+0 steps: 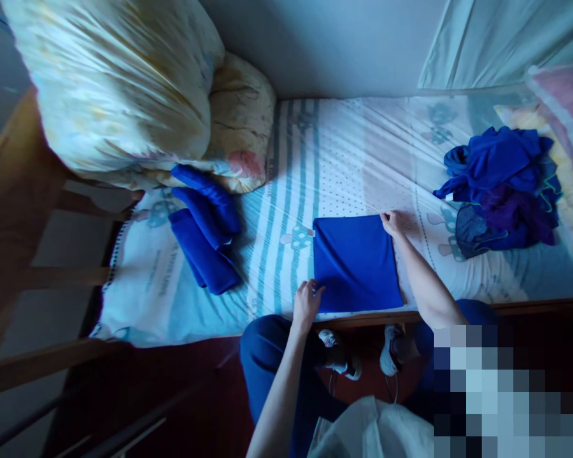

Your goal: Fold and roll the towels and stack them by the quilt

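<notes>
Main item: flat, nearly square piece of royal-blue soft-looking fabric [358, 267], small pale label [311, 233] on left edge. Placed on near side of bed, front edge close to the wooden bed rim [367, 320]; shallow creases across the surface. Single or doubled layer: cannot tell.

Right hand [392, 224]: thumb and fingers drawn together on far right corner of the blue piece. Left hand [307, 300]: at left edge, towards near corner, fingers bent, thumb reaching over the blue; pinching or merely touching, cannot tell.

To the left, apart: long, narrow, folded royal-blue bundles [205, 251], lying close together beside plump pale-yellow bedding [124, 83].

To the right, well apart: loose, crumpled heap of blue cloth [506, 159], dark purple piece [516, 210] among it, near pink-and-white pillow [568, 108].

Beneath all: pale sheet with teal stripes and mushroom print [382, 152].

Step in hand, as judged: squaring and flattening of the blue piece. Next move, as judged: calling for steady hold at far right corner, sure purchase at near left, light even tension between, without dragging over the rim.
</notes>
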`<move>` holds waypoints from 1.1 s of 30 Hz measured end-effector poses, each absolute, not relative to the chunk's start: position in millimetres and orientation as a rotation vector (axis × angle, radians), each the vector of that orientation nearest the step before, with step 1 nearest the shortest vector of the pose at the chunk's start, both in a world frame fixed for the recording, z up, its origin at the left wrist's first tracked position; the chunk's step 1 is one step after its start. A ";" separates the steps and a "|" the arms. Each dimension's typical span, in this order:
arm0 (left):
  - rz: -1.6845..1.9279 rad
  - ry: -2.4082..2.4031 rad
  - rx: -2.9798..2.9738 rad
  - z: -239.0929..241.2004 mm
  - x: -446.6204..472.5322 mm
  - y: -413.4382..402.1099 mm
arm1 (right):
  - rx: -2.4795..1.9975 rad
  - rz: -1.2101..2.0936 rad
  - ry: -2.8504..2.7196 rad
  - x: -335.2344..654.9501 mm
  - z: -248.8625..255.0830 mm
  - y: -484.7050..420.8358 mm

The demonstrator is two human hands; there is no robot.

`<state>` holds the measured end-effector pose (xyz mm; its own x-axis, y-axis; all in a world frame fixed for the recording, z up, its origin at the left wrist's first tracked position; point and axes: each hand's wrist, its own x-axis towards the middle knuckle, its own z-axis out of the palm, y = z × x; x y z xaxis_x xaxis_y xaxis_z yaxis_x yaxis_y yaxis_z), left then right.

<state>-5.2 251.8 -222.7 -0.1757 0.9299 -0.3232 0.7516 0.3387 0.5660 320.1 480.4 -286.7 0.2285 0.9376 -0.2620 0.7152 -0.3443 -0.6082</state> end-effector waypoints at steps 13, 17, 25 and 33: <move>0.443 2.070 1.110 -212.2 -12.5 187.6 | -2.157 0.857 -1.558 323.2 -294.6 486.4; 0.430 2.023 1.078 -207.2 -5.1 188.7 | -2.110 0.841 -1.566 324.4 -297.3 487.2; 0.366 2.126 1.288 -210.9 -3.6 185.3 | -2.133 0.833 -1.557 322.4 -298.6 488.0; 0.296 2.151 1.403 -219.1 -12.5 176.8 | -2.130 0.829 -1.554 323.8 -299.8 487.4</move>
